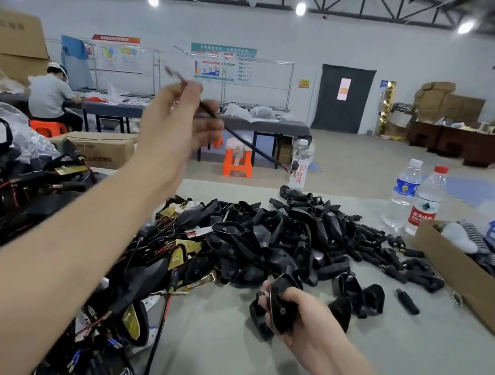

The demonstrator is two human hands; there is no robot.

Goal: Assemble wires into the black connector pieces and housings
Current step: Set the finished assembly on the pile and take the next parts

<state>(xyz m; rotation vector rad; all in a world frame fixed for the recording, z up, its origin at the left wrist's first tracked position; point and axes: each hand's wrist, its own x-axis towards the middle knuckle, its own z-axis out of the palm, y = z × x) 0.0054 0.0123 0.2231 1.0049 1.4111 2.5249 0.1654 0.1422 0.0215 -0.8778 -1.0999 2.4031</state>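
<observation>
My left hand [174, 124] is raised high above the table and pinches a black wire [247, 142] that slants down to the right, its far end near a bottle. My right hand [300, 317] is low near the table's front, its fingers curled round a black housing [281, 306]. A big heap of black housings and connector pieces [289, 242] covers the middle of the table. At the left lies a tangle of wired assemblies [26, 201] with red and black wires and brass plates.
Three water bottles [426, 199] stand at the table's far side. An open cardboard box [468, 280] with gloves and bags sits at the right. A loose black connector [408, 302] lies near it. Another person sits at a far table [52, 98].
</observation>
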